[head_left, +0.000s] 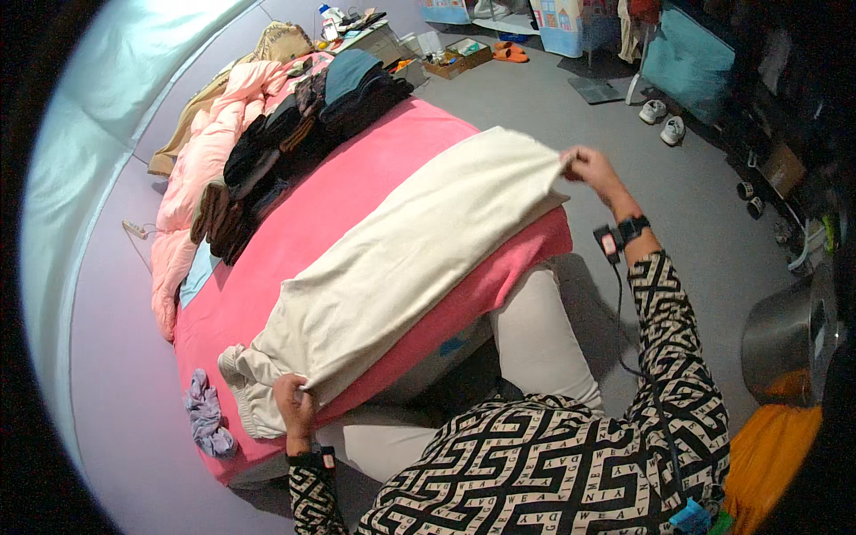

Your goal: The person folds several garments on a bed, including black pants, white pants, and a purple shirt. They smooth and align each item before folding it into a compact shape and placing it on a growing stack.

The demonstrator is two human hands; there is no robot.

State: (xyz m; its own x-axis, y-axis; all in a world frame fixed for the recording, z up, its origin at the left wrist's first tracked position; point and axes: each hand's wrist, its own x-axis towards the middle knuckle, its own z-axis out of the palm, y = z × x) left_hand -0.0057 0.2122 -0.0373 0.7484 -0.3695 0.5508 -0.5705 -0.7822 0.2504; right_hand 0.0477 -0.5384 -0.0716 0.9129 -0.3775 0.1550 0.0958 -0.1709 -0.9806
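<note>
Garment (419, 223) across the bed (312, 227), clothes (267, 156) behind it (quilt (178, 227) to their left), cloth (208, 415) left of it.

Soft light casts faint shadows on the grey floor (535, 111); the dark, warped right edge perhaps hides detail.

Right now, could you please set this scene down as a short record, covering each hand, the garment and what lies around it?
left hand: grips the garment near its gathered end
right hand: grips the opposite end
garment: cream, stretched between the hands over a pink sheet
beside gathered end: crumpled lilac cloth
beyond garment: dark clothes pile, pale pink quilt
floor: white shoes, orange slippers
</note>
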